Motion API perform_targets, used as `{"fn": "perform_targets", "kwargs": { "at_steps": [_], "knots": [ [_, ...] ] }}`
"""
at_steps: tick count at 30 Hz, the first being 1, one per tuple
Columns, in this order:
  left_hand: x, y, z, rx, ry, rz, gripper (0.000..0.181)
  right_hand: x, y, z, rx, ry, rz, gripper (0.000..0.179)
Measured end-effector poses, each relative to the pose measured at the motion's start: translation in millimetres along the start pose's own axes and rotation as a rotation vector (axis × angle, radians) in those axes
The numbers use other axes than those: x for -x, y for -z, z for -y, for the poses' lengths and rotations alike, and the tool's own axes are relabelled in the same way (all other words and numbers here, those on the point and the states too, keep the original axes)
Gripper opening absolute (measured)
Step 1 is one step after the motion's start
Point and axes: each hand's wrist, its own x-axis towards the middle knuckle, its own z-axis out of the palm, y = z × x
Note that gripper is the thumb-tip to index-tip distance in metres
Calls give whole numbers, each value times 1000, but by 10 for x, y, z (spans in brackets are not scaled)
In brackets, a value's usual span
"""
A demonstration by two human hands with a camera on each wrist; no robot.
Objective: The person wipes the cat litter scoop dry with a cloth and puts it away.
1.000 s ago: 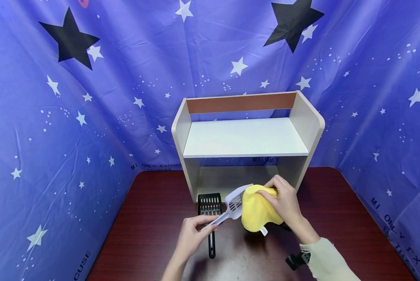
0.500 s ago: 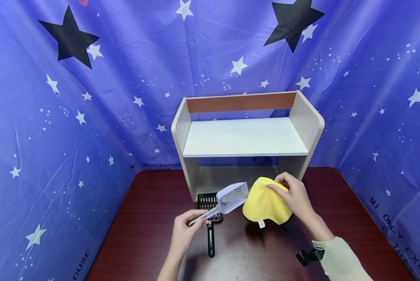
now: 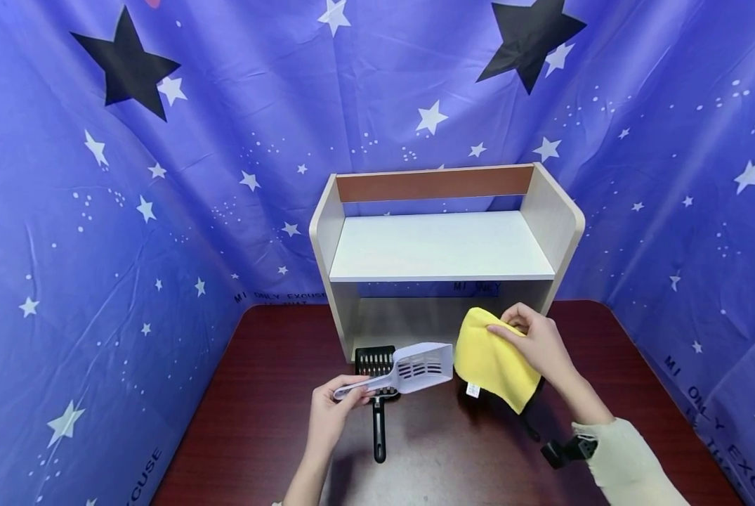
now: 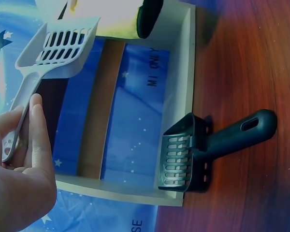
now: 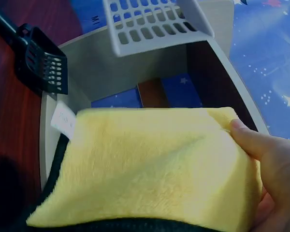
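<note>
My left hand (image 3: 329, 414) pinches the handle of a pale lavender litter scoop (image 3: 423, 369), its slotted pan pointing right above the table. My right hand (image 3: 541, 344) grips a yellow cleaning cloth (image 3: 494, 355) by an upper edge, thumb on the yellow face. The cloth hangs just right of the pan; a white tag and dark edging show in the right wrist view. A black litter scoop (image 4: 179, 157) lies on the table against the shelf's lower front, handle toward me. The lavender pan partly covers it in the head view.
A two-level shelf unit (image 3: 443, 246) with a white upper board stands at the back of the dark red-brown table (image 3: 257, 414). Blue star-printed curtains (image 3: 162, 281) surround the table on the back and sides. A black device (image 3: 567, 450) sits at my right wrist.
The cloth has come away from the lavender scoop's pan and moved right with my right hand. My left hand has drawn the scoop left and turned it flatter, pointing right.
</note>
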Motion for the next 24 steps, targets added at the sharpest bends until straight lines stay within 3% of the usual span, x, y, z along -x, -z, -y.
{"fn": "perform_targets", "kwargs": {
  "at_steps": [8,16,24],
  "knots": [
    [11,-86,43,-1,-6,65,20,-52,-63,194,-74,61,98,18],
    [20,-154,45,16,33,155,24,-96,-135,430,-134,105,180,18],
    [22,-195,52,5,42,144,24,-67,-221,565,-119,234,255,19]
  ]
}}
